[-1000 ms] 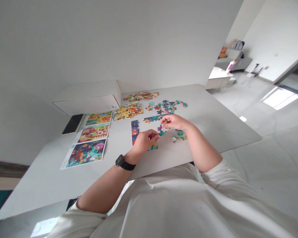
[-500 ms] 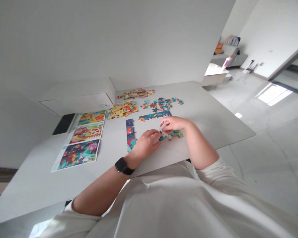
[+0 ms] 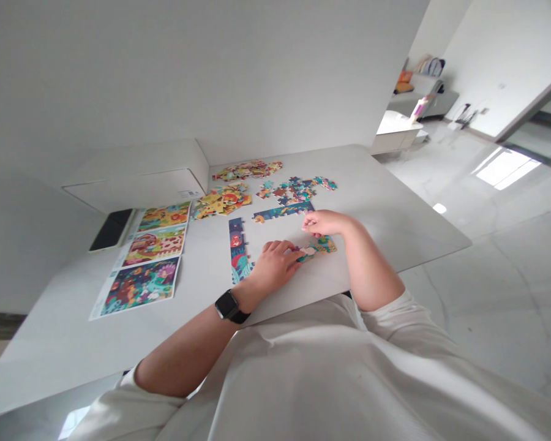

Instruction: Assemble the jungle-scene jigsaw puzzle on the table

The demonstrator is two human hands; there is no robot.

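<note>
My left hand, with a black watch on its wrist, has its fingertips closed on the left end of a small joined puzzle section. My right hand hovers just above that section, fingers curled together; whether they hold a piece is too small to tell. A dark blue vertical strip of joined pieces lies left of my left hand. Beyond both hands runs a blue horizontal strip. Loose blue and teal pieces are spread behind it.
Yellow pieces and a red-green pile lie near the wall. At the left are a picture sheet, a dark phone and a white box. The white table has its right edge above a glossy floor.
My right hand has lifted slightly away from the small section and its fingers have curled in more. My left hand stays on the section. The whole view has shifted a little.
</note>
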